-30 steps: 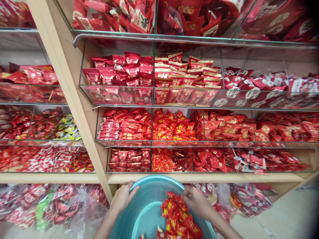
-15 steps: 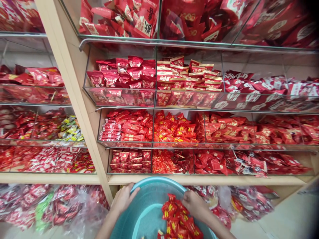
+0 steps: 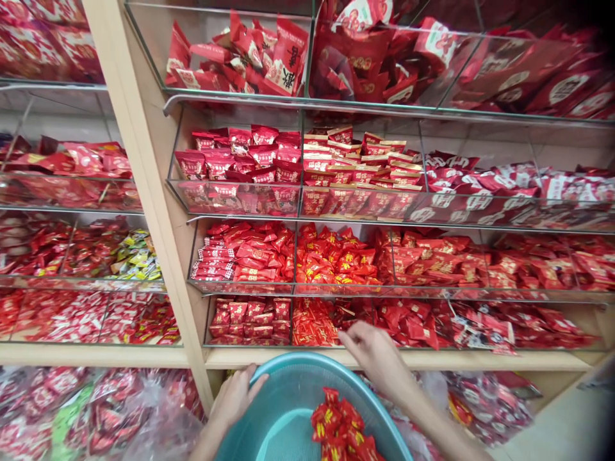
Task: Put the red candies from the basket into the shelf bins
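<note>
Teal basket (image 3: 281, 392) is seen at 6 o'clock of the view, its lower part cut off by the frame edge. Red packets with yellow print (image 3: 339, 426) are heaped inside it, toward 2 o'clock of the basket.

Rim is gripped at about 10 o'clock by the left hand (image 3: 235, 397). Right hand (image 3: 375, 353) is held above the rim at 1 o'clock, fingers partly curled, in front of the lowest shelf row; whether anything is grasped or touched by it cannot be told.

Just beside its fingertips, toward 10 o'clock, small orange-red packets (image 3: 313, 325) are piled in a compartment. Wooden ledge (image 3: 480, 361) is noted beneath. Clear plastic bags (image 3: 158, 410) are placed at 8 o'clock, yellow-green packets (image 3: 138, 256) shelved at 9.
</note>
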### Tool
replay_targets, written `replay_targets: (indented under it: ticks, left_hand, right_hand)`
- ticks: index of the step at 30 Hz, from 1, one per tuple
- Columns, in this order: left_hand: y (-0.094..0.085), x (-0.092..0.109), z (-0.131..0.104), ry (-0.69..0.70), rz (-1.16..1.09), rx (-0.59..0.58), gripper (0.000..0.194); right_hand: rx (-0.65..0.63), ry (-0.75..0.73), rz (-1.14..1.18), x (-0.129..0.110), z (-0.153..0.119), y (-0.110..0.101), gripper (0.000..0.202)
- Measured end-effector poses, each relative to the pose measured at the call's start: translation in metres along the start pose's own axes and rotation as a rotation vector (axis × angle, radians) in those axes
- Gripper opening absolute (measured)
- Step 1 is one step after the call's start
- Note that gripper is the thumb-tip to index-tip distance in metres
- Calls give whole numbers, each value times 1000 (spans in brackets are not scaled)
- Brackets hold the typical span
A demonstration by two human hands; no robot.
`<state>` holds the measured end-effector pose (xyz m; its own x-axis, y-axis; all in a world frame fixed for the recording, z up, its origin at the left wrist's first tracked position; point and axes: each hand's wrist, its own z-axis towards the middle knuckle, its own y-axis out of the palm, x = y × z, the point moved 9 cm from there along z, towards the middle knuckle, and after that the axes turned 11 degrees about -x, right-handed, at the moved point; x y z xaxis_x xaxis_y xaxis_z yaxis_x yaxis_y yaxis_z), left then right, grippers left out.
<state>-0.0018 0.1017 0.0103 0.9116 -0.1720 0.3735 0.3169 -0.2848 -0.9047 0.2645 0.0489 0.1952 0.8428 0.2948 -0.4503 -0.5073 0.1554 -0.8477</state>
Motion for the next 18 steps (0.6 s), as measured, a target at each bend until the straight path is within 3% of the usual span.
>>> replay_targets:
  ticks: [3, 6, 10, 13, 18]
  left_hand:
    - [1, -1, 1, 4, -6, 7, 47]
    - [-1, -1, -1, 4, -13, 17, 46]
    - [-1, -3, -3, 0, -29, 9, 46]
    - [-1, -5, -3, -2, -51, 13, 47]
    - [1, -5, -2, -14, -71, 2, 46]
  right_hand:
    - [189, -100, 30, -29, 32, -58, 26]
    - [225, -67, 10, -28, 72, -78, 16]
    - [13, 75, 167, 7, 122, -51, 24]
    - [-107, 88, 315, 23, 139, -29, 33]
    - [-85, -6, 345, 25, 141, -25, 31]
